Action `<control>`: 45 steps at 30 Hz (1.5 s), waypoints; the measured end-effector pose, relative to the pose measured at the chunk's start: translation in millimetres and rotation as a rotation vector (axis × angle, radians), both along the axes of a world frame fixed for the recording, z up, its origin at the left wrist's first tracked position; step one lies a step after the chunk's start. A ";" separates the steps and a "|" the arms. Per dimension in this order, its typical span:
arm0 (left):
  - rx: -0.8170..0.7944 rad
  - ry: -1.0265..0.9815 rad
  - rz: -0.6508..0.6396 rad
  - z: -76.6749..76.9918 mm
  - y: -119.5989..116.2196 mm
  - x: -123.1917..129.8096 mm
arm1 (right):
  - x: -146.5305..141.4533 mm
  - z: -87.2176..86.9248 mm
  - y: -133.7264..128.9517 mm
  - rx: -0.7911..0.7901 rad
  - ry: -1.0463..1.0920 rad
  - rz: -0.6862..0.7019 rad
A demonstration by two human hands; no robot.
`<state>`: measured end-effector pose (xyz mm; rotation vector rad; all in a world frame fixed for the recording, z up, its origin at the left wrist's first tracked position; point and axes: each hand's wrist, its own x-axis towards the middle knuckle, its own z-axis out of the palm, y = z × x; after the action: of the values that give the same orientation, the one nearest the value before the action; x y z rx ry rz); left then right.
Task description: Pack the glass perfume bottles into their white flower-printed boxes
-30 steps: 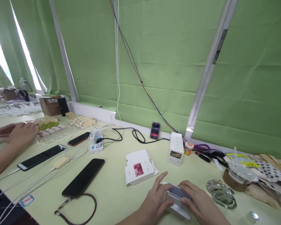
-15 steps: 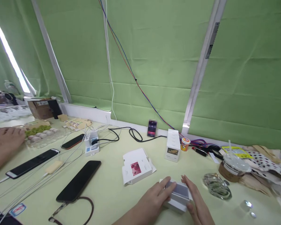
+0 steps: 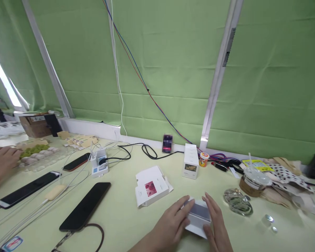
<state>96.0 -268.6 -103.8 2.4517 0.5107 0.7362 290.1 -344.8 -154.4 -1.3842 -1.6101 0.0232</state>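
My wrists run off the bottom edge, and my palms cover the sides of the small white rectangular box (image 3: 198, 217), so I can't make out its full outline or any print. It looks like plain white card with a greyish top face, lying flat on the pale green table (image 3: 120, 213), just right of the opened white carton with a red picture (image 3: 151, 186). My left hand (image 3: 172, 224) cups its left side with fingers curled on the top edge; my right hand (image 3: 215, 224) presses flat against its right side, so both are clasped on the box. A moment ago my right fingers lay over the top; they now sit beside it, and the grey face shows. Far left of the carton, another person's hand (image 3: 1, 162) is cut off by the frame.
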 end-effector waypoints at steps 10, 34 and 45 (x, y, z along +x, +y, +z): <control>-0.465 -0.208 0.099 -20.8 -7.0 21.0 | -7.0 -18.9 11.6 -0.002 0.099 -0.020; -0.691 -0.300 -0.028 -10.0 0.8 19.1 | -10.3 -4.7 2.7 -0.025 0.285 0.207; -1.044 -0.597 0.112 -10.4 14.8 21.1 | 5.5 -6.5 12.0 -0.063 0.621 0.229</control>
<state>117.2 -253.9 -114.2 1.1820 0.5859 0.8901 295.6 -332.8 -160.9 -1.0834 -1.2325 0.5873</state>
